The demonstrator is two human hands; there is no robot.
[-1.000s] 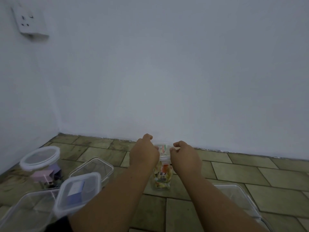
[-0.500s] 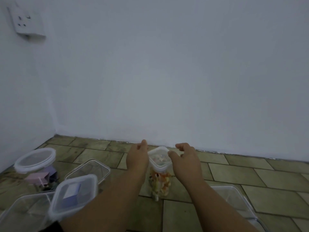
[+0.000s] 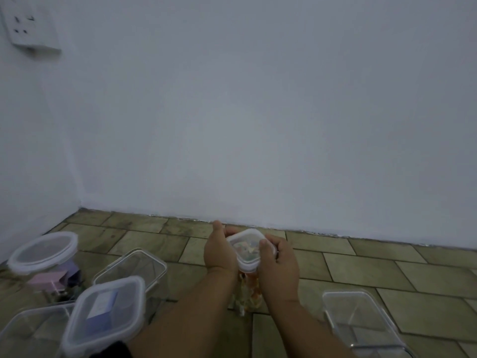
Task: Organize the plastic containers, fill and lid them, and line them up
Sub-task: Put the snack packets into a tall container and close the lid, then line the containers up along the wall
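both hands grip a tall clear plastic container with a white-rimmed square lid, packed with colourful bits, standing on the tiled floor. the left hand has its fingers wrapped round the lid's left side; the right hand clasps its right side, thumb on top. a lidded square clear container holding a blue box sits near left.

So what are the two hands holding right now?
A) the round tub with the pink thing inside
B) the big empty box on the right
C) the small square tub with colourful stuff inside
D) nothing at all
C: the left hand and the right hand are wrapped around the lidded small square tub, with colourful contents showing through its clear wall below the hands.
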